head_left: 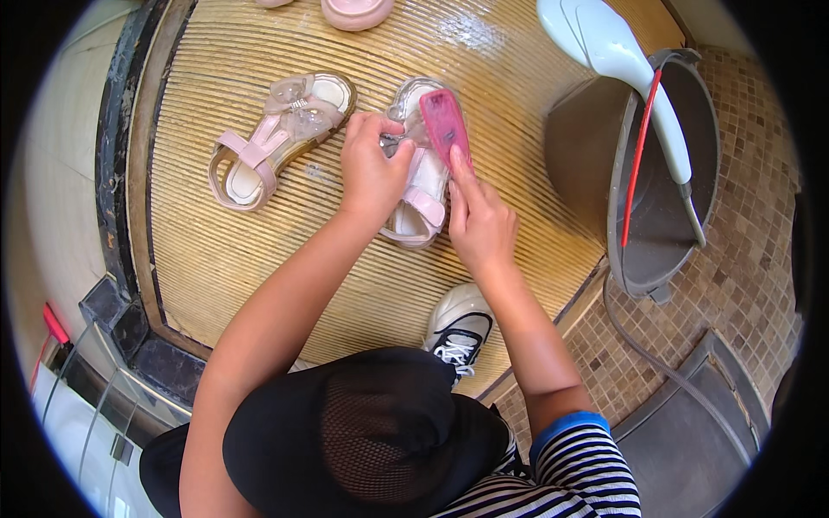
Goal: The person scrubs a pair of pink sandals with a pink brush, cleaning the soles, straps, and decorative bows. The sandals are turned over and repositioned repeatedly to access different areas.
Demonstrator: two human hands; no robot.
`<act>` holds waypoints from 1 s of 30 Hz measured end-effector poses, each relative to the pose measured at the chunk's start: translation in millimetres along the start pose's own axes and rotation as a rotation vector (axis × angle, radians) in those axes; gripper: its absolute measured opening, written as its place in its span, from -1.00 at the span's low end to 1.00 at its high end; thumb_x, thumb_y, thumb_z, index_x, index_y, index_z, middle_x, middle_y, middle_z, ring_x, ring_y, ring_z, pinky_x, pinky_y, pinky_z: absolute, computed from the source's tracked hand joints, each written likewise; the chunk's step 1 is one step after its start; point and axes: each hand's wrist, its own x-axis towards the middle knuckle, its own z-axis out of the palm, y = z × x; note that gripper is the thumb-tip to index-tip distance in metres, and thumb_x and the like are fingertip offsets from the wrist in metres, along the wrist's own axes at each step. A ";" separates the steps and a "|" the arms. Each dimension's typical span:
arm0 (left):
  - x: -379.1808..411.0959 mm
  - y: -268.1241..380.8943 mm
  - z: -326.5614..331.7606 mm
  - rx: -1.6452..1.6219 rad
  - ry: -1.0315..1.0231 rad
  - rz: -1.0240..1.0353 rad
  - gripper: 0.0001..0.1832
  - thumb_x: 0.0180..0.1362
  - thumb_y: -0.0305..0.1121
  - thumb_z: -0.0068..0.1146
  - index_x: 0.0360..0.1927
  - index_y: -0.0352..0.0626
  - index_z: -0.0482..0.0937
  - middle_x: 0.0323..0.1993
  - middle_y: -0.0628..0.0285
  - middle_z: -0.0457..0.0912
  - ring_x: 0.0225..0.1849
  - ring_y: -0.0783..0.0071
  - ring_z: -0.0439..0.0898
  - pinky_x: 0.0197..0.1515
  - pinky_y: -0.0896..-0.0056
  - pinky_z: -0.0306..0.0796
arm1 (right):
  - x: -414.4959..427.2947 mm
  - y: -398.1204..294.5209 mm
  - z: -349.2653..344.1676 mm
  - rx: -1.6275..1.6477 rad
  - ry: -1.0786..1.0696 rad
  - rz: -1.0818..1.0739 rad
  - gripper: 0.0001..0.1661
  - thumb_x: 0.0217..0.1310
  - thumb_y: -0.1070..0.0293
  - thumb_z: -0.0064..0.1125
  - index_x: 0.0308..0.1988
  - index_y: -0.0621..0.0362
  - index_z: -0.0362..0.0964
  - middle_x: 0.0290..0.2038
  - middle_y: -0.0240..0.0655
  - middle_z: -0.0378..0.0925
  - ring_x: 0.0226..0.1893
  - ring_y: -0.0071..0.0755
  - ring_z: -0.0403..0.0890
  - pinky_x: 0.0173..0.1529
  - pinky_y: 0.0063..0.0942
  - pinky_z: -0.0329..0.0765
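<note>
My left hand (372, 168) pinches the clear bow at the front strap of a pale pink sandal (425, 206). This sandal lies upright on the ribbed yellow floor, toe pointing away from me. In my right hand (482, 223) is the handle of a pink plastic brush (442, 123), its back turned up. The brush head rests over the right side of the sandal's front, so its bristles and the strap under it are hidden. To the left lies the matching sandal (259, 152), with a sheer bow and a pink ankle strap; neither hand touches it.
A grey bucket (576, 155) stands at the right, with a pale blue shower head (602, 39) leaning across its rim and a hose (647, 349) trailing down. Pink footwear (357, 11) sits at the far edge. White foam (473, 31) wets the floor. My sneaker (461, 327) is near.
</note>
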 end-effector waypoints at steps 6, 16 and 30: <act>0.3 0.7 1.2 -0.135 -0.042 -0.224 -0.77 -0.08 -0.57 0.37 -0.35 -0.29 0.53 -0.19 0.11 0.43 -0.26 0.33 0.56 -0.45 0.45 0.57 | 3.3 0.1 12.1 0.288 0.109 0.065 -0.26 0.20 0.32 0.19 0.35 0.00 0.18 -0.32 -0.11 0.62 -0.42 -0.15 0.67 -0.34 -0.30 0.58; 6.1 6.3 -58.3 -0.006 -0.474 -0.326 -0.71 -0.18 -0.36 0.44 -0.40 -0.23 0.58 -0.25 0.02 0.56 -0.19 0.12 0.58 -0.12 0.26 0.47 | 2.2 -17.6 13.3 0.674 0.094 0.225 -0.56 0.06 0.59 0.17 0.00 0.28 0.38 -0.45 -0.31 0.53 -0.51 -0.54 0.50 -0.37 -0.51 0.48; 2.5 32.9 -130.1 0.639 -0.649 -0.113 -0.63 0.02 -0.19 0.26 -0.20 -0.22 0.49 -0.26 0.03 0.49 -0.24 0.02 0.58 -0.22 0.11 0.52 | 78.3 -110.9 62.5 0.668 0.017 -0.071 -0.63 -0.02 0.49 0.18 -0.13 0.20 0.34 -0.25 -0.05 0.51 -0.26 0.08 0.57 -0.18 -0.17 0.50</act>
